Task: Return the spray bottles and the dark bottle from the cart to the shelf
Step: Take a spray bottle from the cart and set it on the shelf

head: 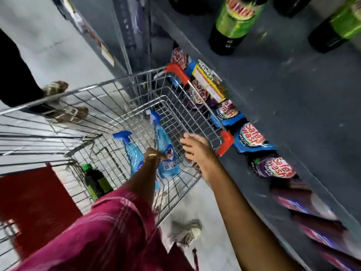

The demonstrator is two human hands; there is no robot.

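Observation:
Two blue spray bottles lie in the wire cart (pixel 109 106): one (pixel 132 153) to the left, one (pixel 164 141) to the right. A dark bottle (pixel 95 182) with a green cap and green label lies in the cart's near left corner. My left hand (pixel 154 155), on a pink-sleeved arm, reaches down into the cart and closes around the right spray bottle's body. My right hand (pixel 195 148) hovers open above the cart's right rim, near the red-ended handle (pixel 225 142). The grey shelf (pixel 283 90) runs along the right.
Dark bottles with green labels (pixel 234 22) stand on the grey shelf. Several detergent pouches (pixel 252 136) sit on the lower shelf beside the cart. Another person's sandalled feet (pixel 64 110) stand beyond the cart. My shoe (pixel 185 232) is on the floor.

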